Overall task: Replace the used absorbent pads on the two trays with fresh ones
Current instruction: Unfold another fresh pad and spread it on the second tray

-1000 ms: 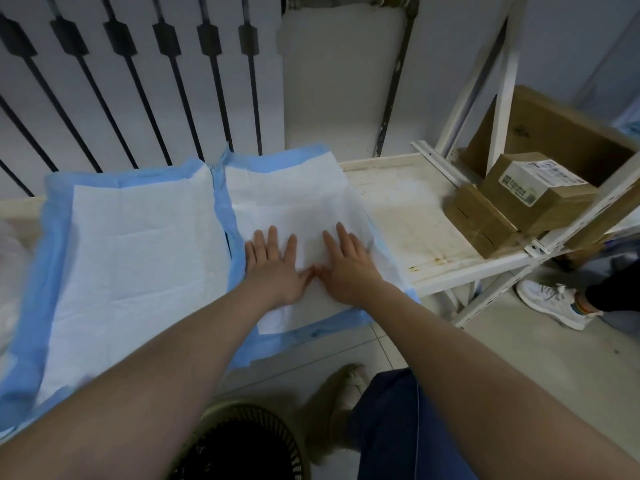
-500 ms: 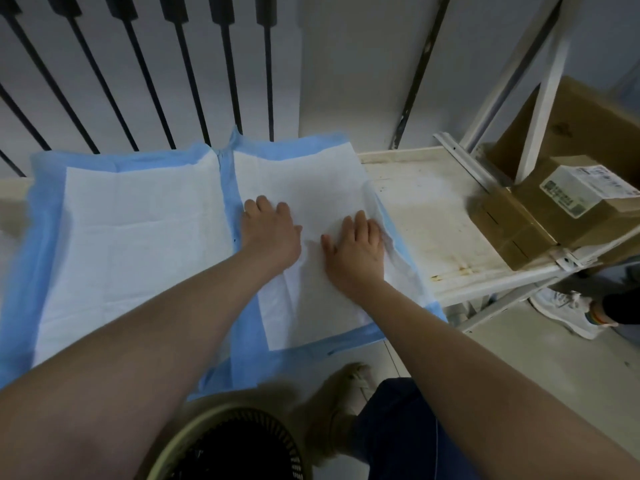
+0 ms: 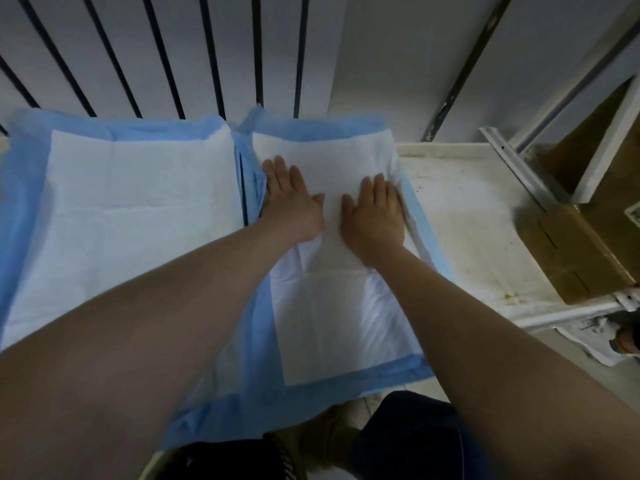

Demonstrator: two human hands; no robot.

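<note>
Seen from above my own forearms, two white absorbent pads with blue borders lie side by side in front of a row of dark upright bars (image 3: pixel 162 57). The left pad (image 3: pixel 138 209) lies spread out with nothing on it. The right pad (image 3: pixel 339 306) is the one I am working on: my left hand (image 3: pixel 292 199) and right hand (image 3: pixel 375 213) lie on its far half, palms down, fingers straight and held together, gripping nothing, only pressing the sheet flat. I judge this to be the smoothing of the second fresh pad, with the task close to finished. The trays themselves are hidden under the pads. The blue border beside my right hand is rumpled upward, creases cross the middle, and the near edge hangs over the front, so the next move calls for sweeping the palms outward and flattening that right edge. Just right of the pad is a stained white surface (image 3: pixel 467 220) with a raised rim, and past it a brown cardboard box (image 3: pixel 568 251). A scrap of label (image 3: pixel 634 213) shows at the frame's right edge, cut off and unreadable. I see no brand or writing on either pad.
</note>
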